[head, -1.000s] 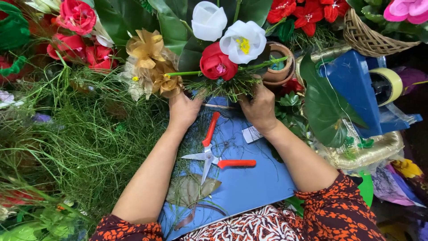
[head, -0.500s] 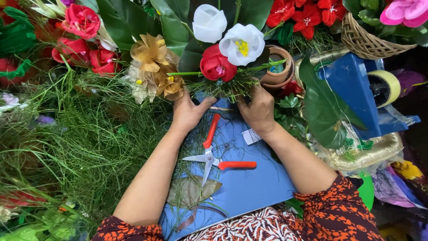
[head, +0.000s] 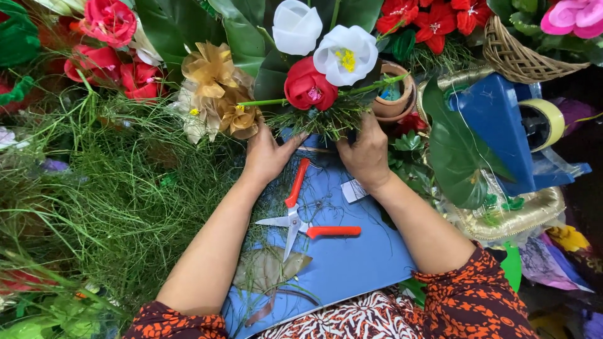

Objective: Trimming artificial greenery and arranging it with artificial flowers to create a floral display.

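Both my hands are at the base of a small flower arrangement (head: 323, 116) of thin green sprigs, topped by a red rose (head: 306, 92) and two white flowers (head: 345, 54). My left hand (head: 267, 154) presses against the greenery on the left, fingers spread. My right hand (head: 364, 150) grips the sprigs on the right. A green stem (head: 264, 102) runs sideways through the bunch. Red-handled scissors (head: 300, 213) lie open on the blue board (head: 352, 263) on my lap, below my hands.
Loose grass-like greenery (head: 107, 201) fills the left. Gold ribbon flowers (head: 217, 88) and red roses (head: 107, 44) lie beyond it. A blue tape dispenser (head: 502, 125) with a yellow tape roll (head: 543, 122) stands right, near a wicker basket (head: 521, 59), a clay pot (head: 392, 100) and a large leaf (head: 458, 157).
My hands have stayed at the base of the arrangement with only small shifts of the fingers. The scissors have not moved.
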